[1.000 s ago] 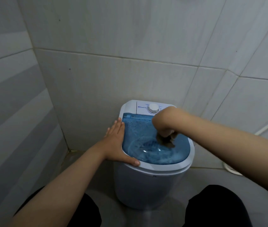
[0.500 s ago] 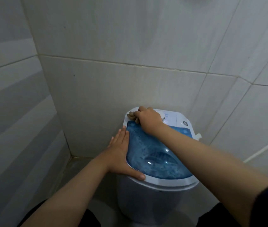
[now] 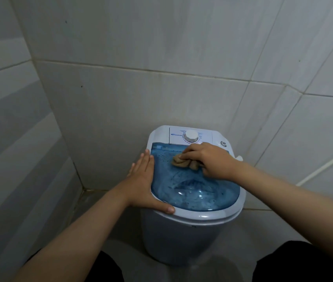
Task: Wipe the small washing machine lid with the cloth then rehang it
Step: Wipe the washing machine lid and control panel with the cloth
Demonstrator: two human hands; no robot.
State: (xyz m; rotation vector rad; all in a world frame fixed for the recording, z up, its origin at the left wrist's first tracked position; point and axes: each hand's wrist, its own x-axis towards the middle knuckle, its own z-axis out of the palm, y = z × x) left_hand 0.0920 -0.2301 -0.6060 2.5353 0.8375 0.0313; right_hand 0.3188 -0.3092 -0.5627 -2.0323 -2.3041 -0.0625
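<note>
A small white washing machine (image 3: 181, 239) stands in a tiled corner, topped by a clear blue lid (image 3: 194, 190) that looks wet and streaked. My right hand (image 3: 208, 159) presses a bunched tan cloth (image 3: 184, 162) onto the back half of the lid, just in front of the white control dial (image 3: 191, 136). My left hand (image 3: 145, 184) lies flat against the machine's left rim, fingers together and pointing away, thumb hooked over the front-left edge. It holds nothing.
Grey tiled walls (image 3: 120, 98) close in behind and on the left. A white hose or pipe (image 3: 324, 165) runs along the right wall. My dark-clothed knees (image 3: 296, 263) sit on either side of the machine at the bottom.
My right hand with the cloth has slid from the lid's back-left corner rightward to the middle back, under the dial. The left hand has stayed on the rim.
</note>
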